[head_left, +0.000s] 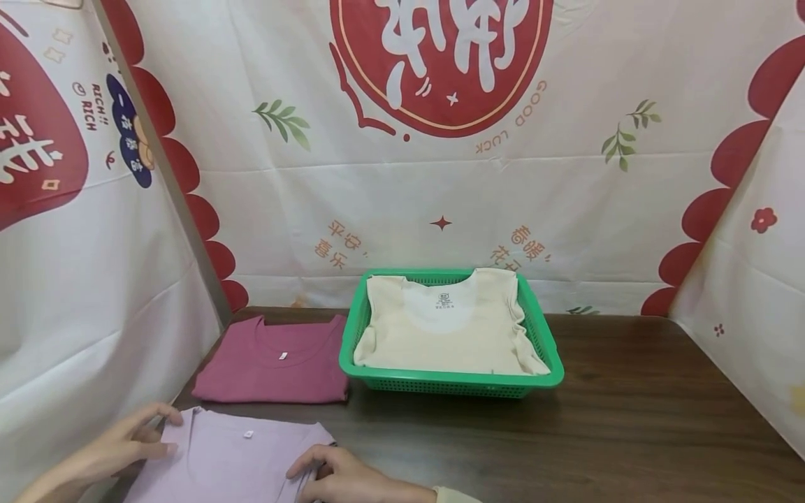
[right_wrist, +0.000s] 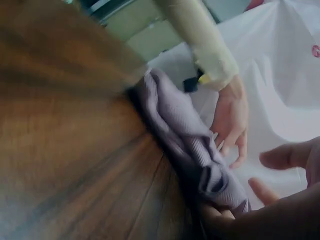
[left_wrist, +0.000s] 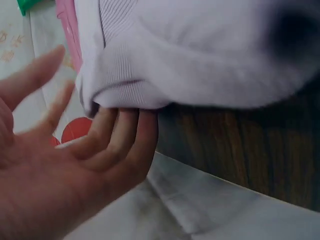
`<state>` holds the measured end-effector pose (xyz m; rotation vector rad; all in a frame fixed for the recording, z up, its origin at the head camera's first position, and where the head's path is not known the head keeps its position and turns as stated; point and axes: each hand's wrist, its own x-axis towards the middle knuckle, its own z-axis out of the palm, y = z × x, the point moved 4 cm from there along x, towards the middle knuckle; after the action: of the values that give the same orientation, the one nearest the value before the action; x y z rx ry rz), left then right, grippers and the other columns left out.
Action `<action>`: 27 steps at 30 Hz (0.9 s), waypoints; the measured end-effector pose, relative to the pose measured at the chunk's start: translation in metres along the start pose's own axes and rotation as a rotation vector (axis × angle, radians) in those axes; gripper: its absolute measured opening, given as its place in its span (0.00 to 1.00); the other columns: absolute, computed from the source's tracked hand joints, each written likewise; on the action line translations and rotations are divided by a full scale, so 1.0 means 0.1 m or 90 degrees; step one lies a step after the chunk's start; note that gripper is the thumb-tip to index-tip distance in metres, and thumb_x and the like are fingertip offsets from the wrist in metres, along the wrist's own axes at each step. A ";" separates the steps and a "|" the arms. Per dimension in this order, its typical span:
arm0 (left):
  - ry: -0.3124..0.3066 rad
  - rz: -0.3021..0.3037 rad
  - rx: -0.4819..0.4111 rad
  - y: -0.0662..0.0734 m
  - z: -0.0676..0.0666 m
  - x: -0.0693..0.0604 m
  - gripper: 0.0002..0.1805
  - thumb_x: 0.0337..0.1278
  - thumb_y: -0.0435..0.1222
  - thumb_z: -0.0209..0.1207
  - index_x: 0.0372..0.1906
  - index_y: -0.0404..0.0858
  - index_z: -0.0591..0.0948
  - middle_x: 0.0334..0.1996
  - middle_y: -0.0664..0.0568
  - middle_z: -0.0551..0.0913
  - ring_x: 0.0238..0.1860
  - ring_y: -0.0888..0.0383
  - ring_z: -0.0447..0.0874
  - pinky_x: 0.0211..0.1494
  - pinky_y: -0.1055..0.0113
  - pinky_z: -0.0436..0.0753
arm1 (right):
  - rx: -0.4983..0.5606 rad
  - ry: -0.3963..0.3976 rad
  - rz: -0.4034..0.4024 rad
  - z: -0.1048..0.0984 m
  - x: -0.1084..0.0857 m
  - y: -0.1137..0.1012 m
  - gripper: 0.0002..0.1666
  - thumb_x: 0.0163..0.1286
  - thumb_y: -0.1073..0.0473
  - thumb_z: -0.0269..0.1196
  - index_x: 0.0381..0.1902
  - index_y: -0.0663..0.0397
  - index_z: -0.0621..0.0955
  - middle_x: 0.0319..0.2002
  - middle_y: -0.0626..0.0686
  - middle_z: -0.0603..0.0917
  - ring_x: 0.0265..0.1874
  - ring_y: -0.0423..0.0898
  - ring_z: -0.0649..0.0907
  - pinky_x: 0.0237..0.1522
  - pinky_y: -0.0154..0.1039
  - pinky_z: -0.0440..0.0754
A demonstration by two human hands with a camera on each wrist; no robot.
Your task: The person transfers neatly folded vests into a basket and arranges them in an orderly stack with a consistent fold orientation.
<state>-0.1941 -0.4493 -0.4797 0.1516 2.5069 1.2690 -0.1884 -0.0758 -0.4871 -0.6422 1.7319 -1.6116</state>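
Note:
A lilac folded shirt [head_left: 229,454] with a small white neck label lies at the front left of the table, its lower part cut off by the head view. At its left edge is my left hand [head_left: 135,440]; the left wrist view shows several fingertips [left_wrist: 122,130] tucked under the fold, thumb and forefinger spread apart from the cloth. My right hand [head_left: 346,478] touches the shirt's right edge. In the right wrist view, some of its fingers [right_wrist: 220,215] reach beneath the ribbed cloth [right_wrist: 180,125], while the thumb [right_wrist: 282,156] stands off it.
Behind the lilac shirt lies a folded maroon shirt [head_left: 283,377]. Right of that stands a green basket [head_left: 453,379] holding a cream folded garment [head_left: 440,342]. Brown tabletop [head_left: 629,419] extends to the right. Printed white cloth [head_left: 428,195] hangs around the back and sides.

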 end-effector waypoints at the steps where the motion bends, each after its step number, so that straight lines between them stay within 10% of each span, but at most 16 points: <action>1: -0.020 -0.009 -0.007 -0.01 -0.01 0.00 0.14 0.70 0.34 0.59 0.56 0.50 0.76 0.34 0.51 0.78 0.39 0.64 0.77 0.39 0.66 0.78 | -0.004 -0.011 -0.002 0.01 0.01 0.01 0.18 0.64 0.68 0.62 0.51 0.69 0.84 0.27 0.41 0.77 0.25 0.32 0.74 0.30 0.24 0.70; 6: -0.078 -0.055 -0.022 -0.03 -0.01 -0.01 0.17 0.72 0.36 0.58 0.58 0.32 0.76 0.54 0.20 0.72 0.56 0.44 0.76 0.47 0.51 0.82 | -0.016 -0.012 0.018 0.04 0.04 0.03 0.19 0.65 0.65 0.61 0.52 0.70 0.85 0.23 0.42 0.77 0.25 0.32 0.74 0.29 0.24 0.70; 14: -0.046 -0.021 0.015 -0.07 0.03 0.02 0.19 0.70 0.35 0.60 0.60 0.30 0.77 0.71 0.22 0.64 0.51 0.92 0.60 0.60 0.31 0.72 | -0.030 0.095 0.004 -0.06 0.05 0.04 0.17 0.56 0.66 0.63 0.44 0.62 0.89 0.20 0.43 0.77 0.22 0.33 0.74 0.27 0.25 0.71; 23: -0.159 -0.050 -0.198 -0.10 0.18 0.04 0.28 0.71 0.32 0.57 0.74 0.37 0.71 0.68 0.56 0.64 0.57 0.70 0.71 0.61 0.61 0.78 | -0.073 0.026 -0.011 -0.01 0.13 0.08 0.21 0.61 0.69 0.69 0.53 0.55 0.87 0.49 0.43 0.87 0.46 0.28 0.76 0.52 0.26 0.74; 27: -0.066 0.017 -0.071 -0.03 0.19 0.02 0.34 0.60 0.32 0.66 0.72 0.38 0.74 0.68 0.46 0.68 0.54 0.83 0.66 0.53 0.75 0.75 | -0.106 0.043 -0.014 0.00 0.16 0.07 0.26 0.58 0.71 0.71 0.56 0.54 0.85 0.53 0.45 0.86 0.52 0.29 0.75 0.58 0.28 0.73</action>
<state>-0.1897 -0.4356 -0.4929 0.2193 2.3487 1.3710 -0.1983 -0.0870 -0.4961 -0.6952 1.9289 -1.5307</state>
